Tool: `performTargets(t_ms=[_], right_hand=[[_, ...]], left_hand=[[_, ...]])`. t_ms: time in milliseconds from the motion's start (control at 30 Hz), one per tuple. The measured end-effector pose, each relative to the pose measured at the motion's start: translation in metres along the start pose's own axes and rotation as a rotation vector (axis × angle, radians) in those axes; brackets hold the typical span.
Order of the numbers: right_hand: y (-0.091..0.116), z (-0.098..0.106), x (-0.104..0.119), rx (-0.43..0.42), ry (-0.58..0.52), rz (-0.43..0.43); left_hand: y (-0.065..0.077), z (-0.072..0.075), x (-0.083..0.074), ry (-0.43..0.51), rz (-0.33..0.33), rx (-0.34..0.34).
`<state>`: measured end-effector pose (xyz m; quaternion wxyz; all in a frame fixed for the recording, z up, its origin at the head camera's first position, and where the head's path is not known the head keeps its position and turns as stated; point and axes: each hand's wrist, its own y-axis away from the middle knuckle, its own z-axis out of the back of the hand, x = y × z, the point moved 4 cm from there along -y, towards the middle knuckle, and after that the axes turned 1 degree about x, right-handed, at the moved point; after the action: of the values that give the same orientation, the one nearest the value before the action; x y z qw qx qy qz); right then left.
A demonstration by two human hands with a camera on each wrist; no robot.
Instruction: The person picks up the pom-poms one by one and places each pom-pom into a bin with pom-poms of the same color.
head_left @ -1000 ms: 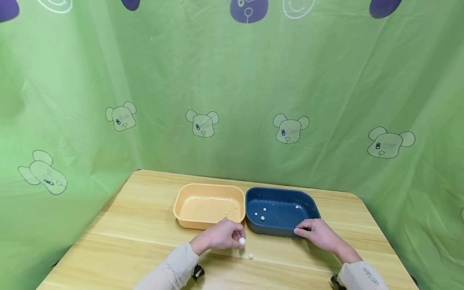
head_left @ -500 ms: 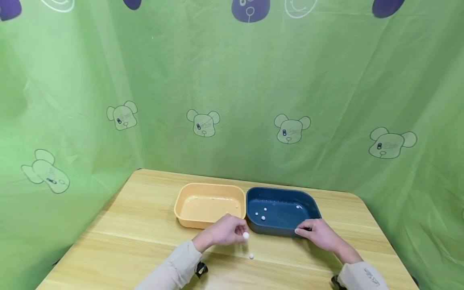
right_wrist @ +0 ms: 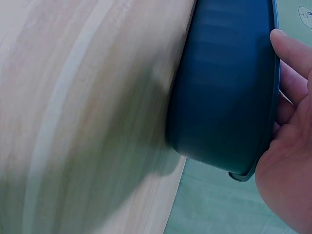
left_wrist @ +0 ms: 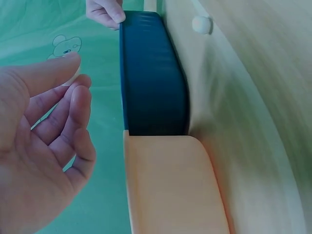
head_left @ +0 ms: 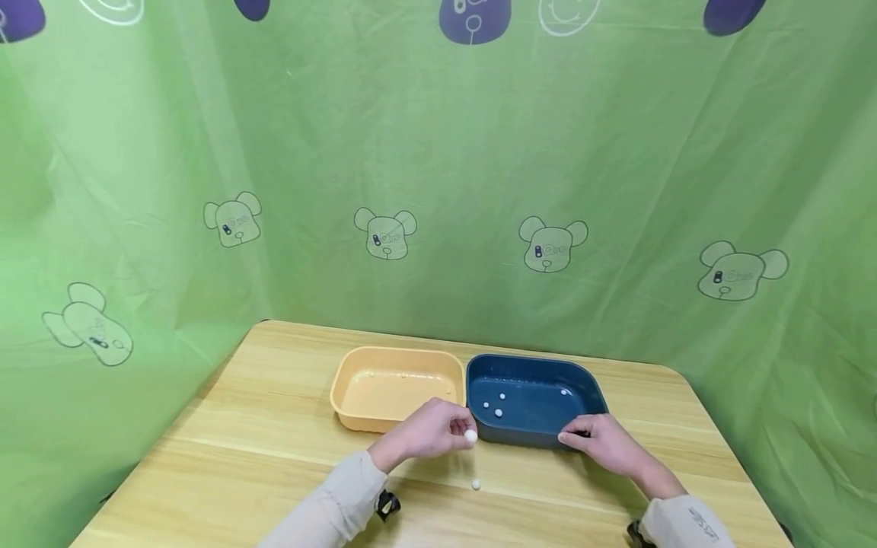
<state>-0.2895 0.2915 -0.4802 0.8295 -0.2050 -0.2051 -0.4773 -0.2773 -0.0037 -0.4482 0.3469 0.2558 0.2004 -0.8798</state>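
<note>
My left hand (head_left: 432, 430) pinches a small white ball (head_left: 470, 436) between thumb and fingertips, in the air near the facing corners of the two tubs. In the left wrist view only a sliver of that ball (left_wrist: 71, 79) shows behind the thumb. A blue tub (head_left: 521, 440) stands on the right with several small white balls inside. At its near right corner my right hand (head_left: 603, 441) grips the rim; in the right wrist view the thumb (right_wrist: 287, 48) lies against the rim and the other fingers are partly hidden behind it.
An orange tub (head_left: 356, 421) stands against the blue one's left side, with a few small bits inside. Another white ball (head_left: 476, 484) lies on the wooden table (head_left: 233, 426) in front of the tubs. A green patterned curtain (head_left: 452, 152) hangs behind the table.
My left hand has risen slightly and moved right and away from me, carrying the white ball toward the blue tub. My right hand has stayed at the blue tub's rim.
</note>
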Motion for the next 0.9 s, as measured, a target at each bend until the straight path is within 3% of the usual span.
performTargets(t_ms=[233, 533, 900], right_hand=[[0.000, 0.000, 0.000, 0.007, -0.002, -0.007], [0.000, -0.001, -0.001, 0.000, 0.001, -0.003], [0.000, -0.001, -0.001, -0.006, 0.005, 0.011]], left_hand=[[-0.006, 0.002, -0.004, -0.022, -0.005, -0.040], [-0.013, 0.005, -0.008, 0.008, 0.006, -0.043], [-0.018, 0.006, -0.011, -0.033, -0.016, -0.050]])
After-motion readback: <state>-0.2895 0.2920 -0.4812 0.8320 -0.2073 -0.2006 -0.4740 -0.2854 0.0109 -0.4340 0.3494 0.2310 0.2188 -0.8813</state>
